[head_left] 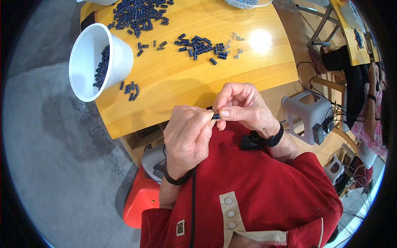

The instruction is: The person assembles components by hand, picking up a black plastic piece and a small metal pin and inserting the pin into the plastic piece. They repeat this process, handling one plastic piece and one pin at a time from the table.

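Observation:
Between both hands, just off the table's near edge, is a small dark blue-black plastic piece (216,117). My left hand (187,134) pinches one end of it with thumb and forefinger. The thumb and forefinger of my right hand (243,108) close on its other end. My fingers cover most of the piece, so its full shape is hidden. Beyond my hands lies a loose group of similar dark plastic pieces (199,46). Tiny clear and metallic-looking parts (237,53) are scattered beside that group.
A white bucket (124,62) with dark pieces inside lies tilted at the left of the wooden table (157,91). A large heap of dark pieces (138,14) covers the far left. A clear bowl (248,3) stands at the back. A grey stool (306,111) and another person (368,107) are at right.

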`<state>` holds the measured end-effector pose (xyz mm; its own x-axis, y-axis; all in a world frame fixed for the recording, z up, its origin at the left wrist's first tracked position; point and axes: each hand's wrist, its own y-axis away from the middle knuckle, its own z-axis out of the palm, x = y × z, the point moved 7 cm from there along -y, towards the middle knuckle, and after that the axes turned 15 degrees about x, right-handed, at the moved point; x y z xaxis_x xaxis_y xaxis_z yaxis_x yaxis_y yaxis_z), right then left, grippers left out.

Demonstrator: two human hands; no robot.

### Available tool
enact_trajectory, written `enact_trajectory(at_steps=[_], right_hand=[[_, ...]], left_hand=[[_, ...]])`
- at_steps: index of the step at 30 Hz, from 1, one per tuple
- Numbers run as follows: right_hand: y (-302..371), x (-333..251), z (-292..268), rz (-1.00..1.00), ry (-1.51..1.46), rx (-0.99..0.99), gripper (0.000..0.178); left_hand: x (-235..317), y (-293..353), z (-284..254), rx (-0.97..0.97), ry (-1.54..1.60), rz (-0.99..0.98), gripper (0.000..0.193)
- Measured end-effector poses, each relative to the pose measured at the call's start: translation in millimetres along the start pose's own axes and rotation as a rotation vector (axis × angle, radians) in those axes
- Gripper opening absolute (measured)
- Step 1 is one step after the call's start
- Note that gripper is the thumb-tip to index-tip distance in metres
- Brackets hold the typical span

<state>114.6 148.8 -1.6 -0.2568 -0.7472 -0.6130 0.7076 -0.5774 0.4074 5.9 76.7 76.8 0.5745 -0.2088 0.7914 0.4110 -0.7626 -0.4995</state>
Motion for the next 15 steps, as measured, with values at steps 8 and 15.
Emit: enact_trajectory(at_steps=[8,15], right_hand=[[-2.0,-1.9,-3.7,-0.212,0.293,0.179,0.009],[-20.8,-43.9,-11.4,-0.935,1.181,0.588,0.009]], left_hand=[[-22.4,10.0,-0.9,0.018,-0.074,-0.126,0.012],[-42.0,14.3,-11.7,0.11,-0.086,-0.244,0.009]])
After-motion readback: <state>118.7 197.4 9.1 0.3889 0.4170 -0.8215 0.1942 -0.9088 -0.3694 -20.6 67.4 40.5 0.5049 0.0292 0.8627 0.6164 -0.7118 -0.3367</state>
